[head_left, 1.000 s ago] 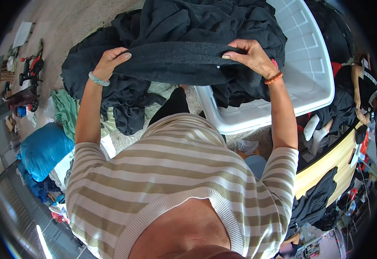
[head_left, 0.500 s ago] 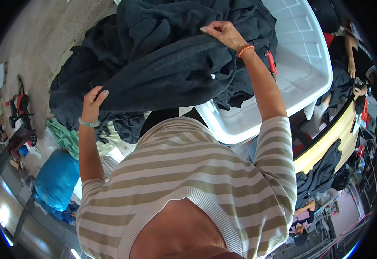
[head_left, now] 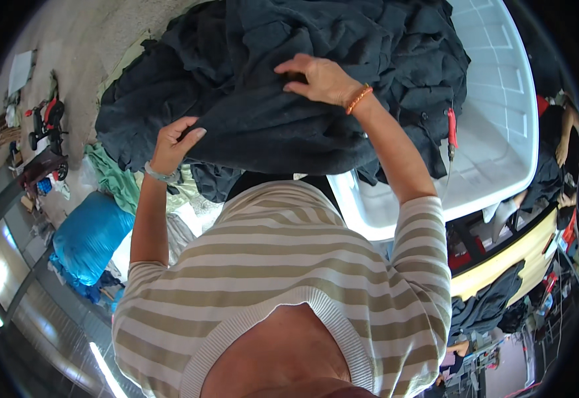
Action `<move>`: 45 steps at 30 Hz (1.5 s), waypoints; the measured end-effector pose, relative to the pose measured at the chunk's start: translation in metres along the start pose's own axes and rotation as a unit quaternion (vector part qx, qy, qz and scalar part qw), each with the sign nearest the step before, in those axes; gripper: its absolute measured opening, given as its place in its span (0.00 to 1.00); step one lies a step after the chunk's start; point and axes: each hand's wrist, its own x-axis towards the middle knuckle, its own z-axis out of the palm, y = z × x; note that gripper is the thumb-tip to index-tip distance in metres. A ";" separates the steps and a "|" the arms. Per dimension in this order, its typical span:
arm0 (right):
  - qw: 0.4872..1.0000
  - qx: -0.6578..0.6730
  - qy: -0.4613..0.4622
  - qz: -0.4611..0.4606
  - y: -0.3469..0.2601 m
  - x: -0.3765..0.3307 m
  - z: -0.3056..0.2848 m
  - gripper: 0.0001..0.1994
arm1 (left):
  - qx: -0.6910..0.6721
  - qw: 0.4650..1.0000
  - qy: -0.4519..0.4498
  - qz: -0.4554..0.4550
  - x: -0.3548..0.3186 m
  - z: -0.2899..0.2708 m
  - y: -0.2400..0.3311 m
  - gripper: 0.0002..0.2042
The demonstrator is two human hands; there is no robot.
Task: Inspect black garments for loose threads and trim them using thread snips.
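A large heap of black garments (head_left: 342, 40) lies in front of me, partly over a white plastic tub. Along its near side, one black garment (head_left: 283, 136) spreads toward my waist. My left hand (head_left: 172, 147) pinches that garment's left edge between thumb and fingers. Above the same garment, my right hand (head_left: 322, 81) has its thumb and fingers parted, with no cloth gripped between them. A small red-handled tool (head_left: 452, 128) with a thin metal end hangs at the heap's right side; its kind is unclear.
The white tub (head_left: 501, 149) stands to the right. At the left are green cloth (head_left: 114, 174), a stuffed blue bag (head_left: 94, 235) and a red-and-black wheeled vehicle (head_left: 51, 123). A wooden-topped table (head_left: 501, 268) and another person's arm (head_left: 563, 139) show far right.
My right hand has let go of the cloth and opened, moving slightly lower. The left hand has shifted right, still pinching the edge, and the stretched garment has slackened.
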 end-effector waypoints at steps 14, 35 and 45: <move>0.970 -0.090 -0.214 0.071 -0.033 -0.001 -0.006 0.11 | -0.049 0.981 -0.167 -0.085 0.002 -0.010 -0.024 0.07; 0.953 0.127 0.091 0.260 -0.033 -0.037 -0.002 0.08 | -0.460 0.869 -0.146 -0.105 0.320 -0.009 -0.056 0.27; 0.984 0.015 0.055 0.170 -0.032 -0.064 -0.003 0.07 | 0.198 0.895 0.157 0.368 0.227 0.010 0.049 0.07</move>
